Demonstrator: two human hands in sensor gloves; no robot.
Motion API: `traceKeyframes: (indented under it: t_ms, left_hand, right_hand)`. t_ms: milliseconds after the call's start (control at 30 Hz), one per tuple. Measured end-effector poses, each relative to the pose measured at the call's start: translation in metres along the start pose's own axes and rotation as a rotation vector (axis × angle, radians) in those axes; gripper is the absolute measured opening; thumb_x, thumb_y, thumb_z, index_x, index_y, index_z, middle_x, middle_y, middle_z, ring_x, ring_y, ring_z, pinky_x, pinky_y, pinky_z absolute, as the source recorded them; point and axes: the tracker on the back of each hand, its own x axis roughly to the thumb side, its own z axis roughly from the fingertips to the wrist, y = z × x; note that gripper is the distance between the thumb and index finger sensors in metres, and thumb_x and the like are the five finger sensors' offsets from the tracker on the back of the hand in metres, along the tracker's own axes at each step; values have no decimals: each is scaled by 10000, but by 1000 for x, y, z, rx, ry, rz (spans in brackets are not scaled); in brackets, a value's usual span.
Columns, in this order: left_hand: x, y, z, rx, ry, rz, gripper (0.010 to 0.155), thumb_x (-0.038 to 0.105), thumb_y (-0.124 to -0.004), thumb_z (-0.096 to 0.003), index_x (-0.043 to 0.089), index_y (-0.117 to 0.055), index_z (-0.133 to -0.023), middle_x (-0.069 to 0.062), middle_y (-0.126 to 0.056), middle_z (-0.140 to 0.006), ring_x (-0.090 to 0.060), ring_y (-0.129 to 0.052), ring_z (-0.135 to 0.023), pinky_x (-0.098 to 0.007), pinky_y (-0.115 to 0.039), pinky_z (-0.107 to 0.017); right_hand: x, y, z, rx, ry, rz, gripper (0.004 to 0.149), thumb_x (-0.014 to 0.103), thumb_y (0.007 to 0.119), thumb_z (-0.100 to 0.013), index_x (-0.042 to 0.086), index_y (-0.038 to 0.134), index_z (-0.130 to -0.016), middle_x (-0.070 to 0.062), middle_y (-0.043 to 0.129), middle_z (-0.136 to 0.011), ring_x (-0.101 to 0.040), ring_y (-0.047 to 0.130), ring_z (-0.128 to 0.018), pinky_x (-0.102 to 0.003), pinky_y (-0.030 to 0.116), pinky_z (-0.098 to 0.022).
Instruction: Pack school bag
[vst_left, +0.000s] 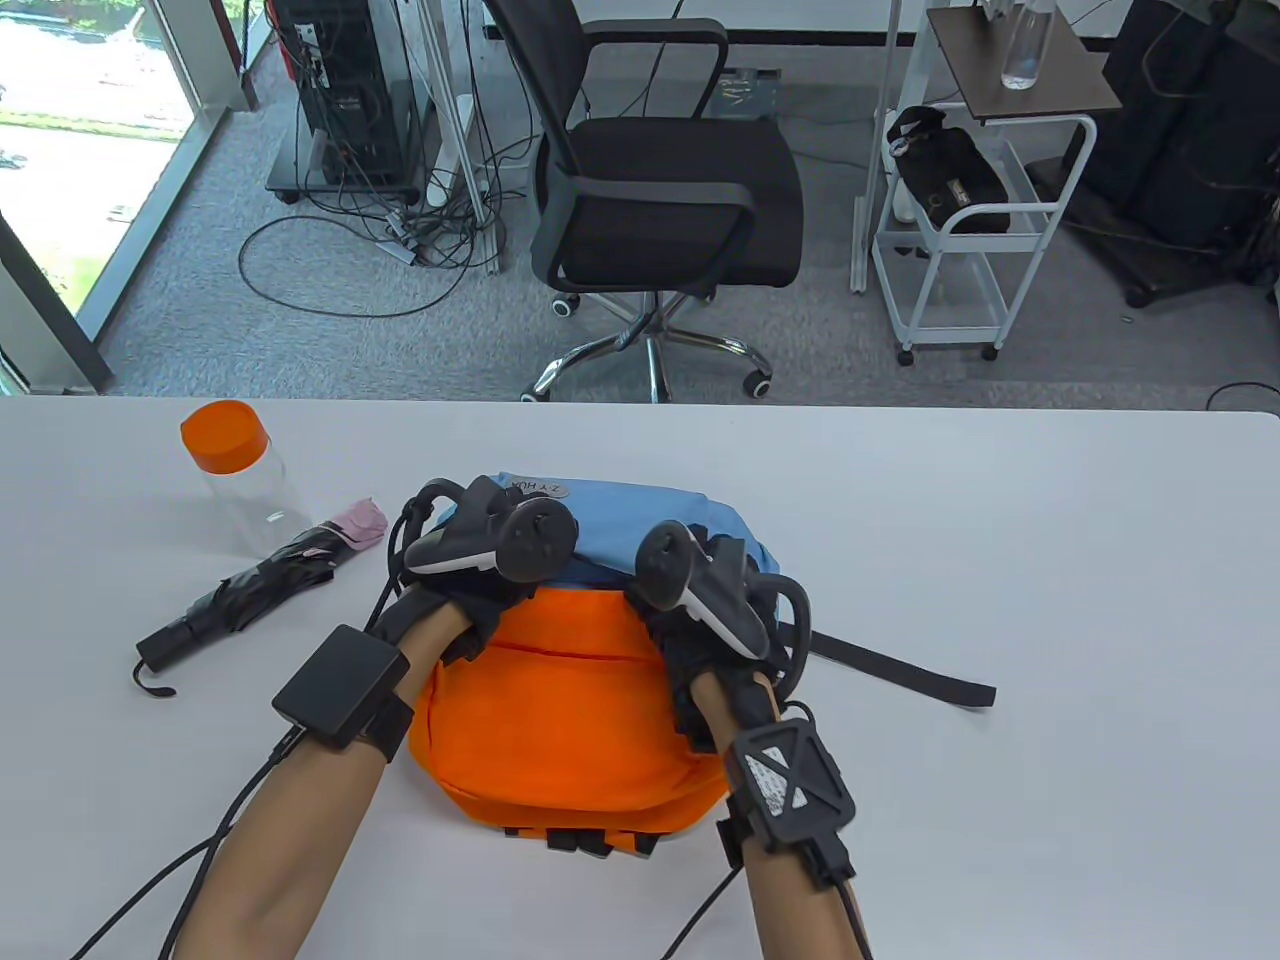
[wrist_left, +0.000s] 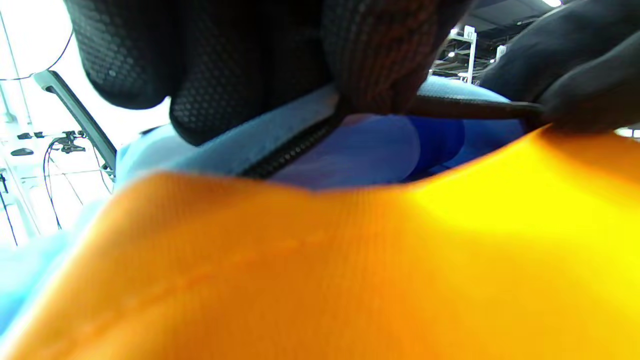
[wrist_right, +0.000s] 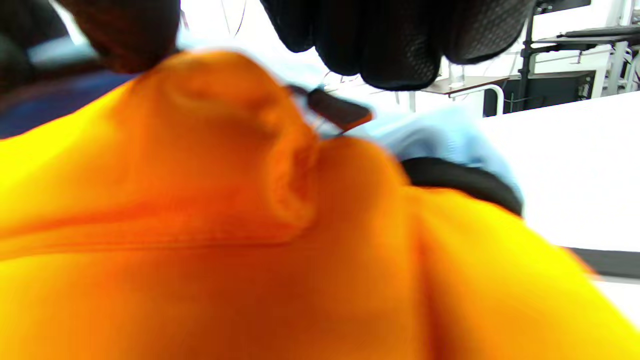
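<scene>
The school bag (vst_left: 575, 720), orange in front and light blue behind, lies in the middle of the white table. Both gloved hands are at its top opening. In the left wrist view my left hand (wrist_left: 305, 107) grips the blue edge beside the black zipper (wrist_left: 290, 150), and dark blue lining shows in the gap. My right hand (vst_left: 690, 625) holds the orange edge of the opening (wrist_left: 550, 135); its fingers (wrist_right: 400, 45) curl over the orange fabric above a small dark zipper pull (wrist_right: 340, 112). In the table view the trackers hide the fingers of my left hand (vst_left: 480, 590).
A clear bottle with an orange cap (vst_left: 237, 475) stands at the left. A folded black and pink umbrella (vst_left: 255, 590) lies beside it, close to my left hand. A black bag strap (vst_left: 900, 677) trails to the right. An office chair stands beyond the table's far edge.
</scene>
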Motion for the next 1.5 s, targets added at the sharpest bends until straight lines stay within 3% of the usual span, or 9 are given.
traceKeyframes:
  t_ms: [133,300,500,667,733,867,1067,1200,1500]
  left_hand:
    - [8,0,-6,-40,7,-88,427,337,-848,-470,162,-905,-855,-72,-980,-728,-261,-1000,-593,-482,-881,-516]
    - [34,13,-17,-121,70,-192,453,388,-814,-493,151,-918,-865,-88,-979,-759,-292,-979,-636,-507,-852,-546]
    - [105,20,-40,8,-17,-167,620,504,-745,-499,190,-800,-1031,-181,-812,-960,-389,-795,-794,-582,-696,-650]
    - [136,-21,-69,-283,49,-160,828,614,-671,-450,110,-725,-1105,-276,-538,-1002,-402,-567,-734,-619,-533,-616]
    - [141,-30,-74,-281,46,-279,701,534,-765,-469,127,-759,-1040,-217,-585,-959,-370,-605,-702,-595,-577,-597]
    - [143,-25,-74,-197,52,-144,431,387,-787,-513,118,-855,-844,-231,-627,-912,-326,-655,-662,-561,-636,-572]
    - [104,9,-52,-33,154,-26,419,401,-756,-527,106,-863,-804,-254,-656,-902,-279,-716,-611,-521,-709,-530]
    - [62,2,-28,37,272,190,417,361,-702,-547,52,-859,-777,-281,-645,-912,-241,-730,-564,-495,-731,-498]
    - [-58,-22,47,32,606,194,409,324,-712,-544,40,-866,-796,-283,-642,-929,-252,-739,-578,-508,-734,-509]
  right_hand:
    - [-50,4,35,-24,69,-78,595,358,756,-457,72,655,-969,-234,797,-902,-420,914,-712,-545,797,-533]
    - [-85,42,53,255,212,-218,773,491,688,-469,-20,527,-1027,-347,770,-928,-452,947,-669,-532,836,-474]
    - [-84,73,52,317,228,-557,843,383,722,-468,-155,344,-994,-247,833,-810,-345,972,-563,-480,850,-414]
    - [-83,74,55,238,226,-603,833,285,760,-442,-172,321,-983,-148,856,-703,-254,977,-457,-446,868,-368]
    - [-83,74,55,251,214,-606,832,280,760,-442,-169,316,-984,-146,851,-703,-255,975,-457,-448,866,-369]
    - [-82,73,53,262,186,-562,827,266,752,-445,-171,303,-984,-148,847,-702,-260,972,-451,-450,862,-367]
    - [-83,69,49,272,163,-392,821,275,722,-443,-173,285,-975,-78,880,-589,-193,1006,-337,-368,904,-267]
    - [-74,67,47,260,148,-224,772,261,668,-452,-180,305,-970,-77,892,-535,-177,1012,-288,-358,919,-225]
    - [-68,71,46,297,184,-123,761,251,660,-457,-177,300,-974,-79,888,-546,-185,1012,-302,-372,920,-247]
